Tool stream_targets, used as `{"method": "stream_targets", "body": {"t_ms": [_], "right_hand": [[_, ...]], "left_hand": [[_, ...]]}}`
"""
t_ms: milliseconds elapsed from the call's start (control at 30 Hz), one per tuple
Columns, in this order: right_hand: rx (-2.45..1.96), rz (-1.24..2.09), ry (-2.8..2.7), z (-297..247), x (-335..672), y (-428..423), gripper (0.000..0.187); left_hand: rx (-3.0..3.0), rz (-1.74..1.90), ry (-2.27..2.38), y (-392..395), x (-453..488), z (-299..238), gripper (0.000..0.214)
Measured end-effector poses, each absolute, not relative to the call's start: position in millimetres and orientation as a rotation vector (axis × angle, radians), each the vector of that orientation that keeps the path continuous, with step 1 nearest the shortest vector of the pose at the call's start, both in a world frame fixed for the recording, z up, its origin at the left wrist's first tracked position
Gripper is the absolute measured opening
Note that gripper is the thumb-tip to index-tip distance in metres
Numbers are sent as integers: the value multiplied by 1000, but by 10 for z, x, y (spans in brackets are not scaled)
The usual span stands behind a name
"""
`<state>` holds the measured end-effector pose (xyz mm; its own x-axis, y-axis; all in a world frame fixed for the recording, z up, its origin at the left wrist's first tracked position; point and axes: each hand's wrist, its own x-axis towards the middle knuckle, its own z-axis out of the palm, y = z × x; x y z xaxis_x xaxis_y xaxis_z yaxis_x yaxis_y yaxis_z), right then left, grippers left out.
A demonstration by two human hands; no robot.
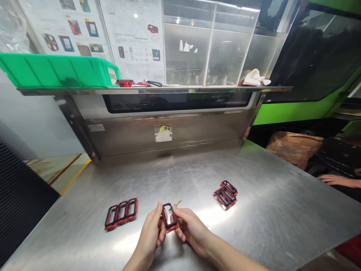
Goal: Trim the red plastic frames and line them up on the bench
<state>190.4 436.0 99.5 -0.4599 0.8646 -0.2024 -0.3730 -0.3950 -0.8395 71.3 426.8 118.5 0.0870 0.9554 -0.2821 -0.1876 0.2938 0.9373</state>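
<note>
Between both my hands, low over the metal table [180,177], is a small red frame with a black rim [171,227] and a long rounded opening. My left hand [150,229] pinches its left side, thumb along the edge. On the opposite side, the fingers of my right hand [194,227] grip it. A thin yellow-tipped stick [178,202] shows beside my right thumb; whether it is held or lies on the table I cannot tell. Three similar frames [122,211] lie in a row to the left. Several more [226,195] lie close together to the right.
A shelf [180,89] spans the back, carrying a green bin [56,71], a red part [125,83] and crumpled white tissue [255,78]. Instruction sheets [135,41] hang behind it. At far right are a brown bag [293,146] and another person's hand [338,180].
</note>
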Motion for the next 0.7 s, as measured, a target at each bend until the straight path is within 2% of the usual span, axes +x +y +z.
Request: {"method": "stream_targets", "body": {"t_ms": [300,533,700], "right_hand": [[-848,1952,-935,991,1905,4355,54],[-974,1630,-1055,1063,1905,4334,58],[-940,1541,-1176,1104,1897,4312,58]], "left_hand": [[870,1016,1155,4278,717,1153,58],[840,1003,1092,4273,746,1070,56],[895,1015,1044,4270,737,1042,49]]}}
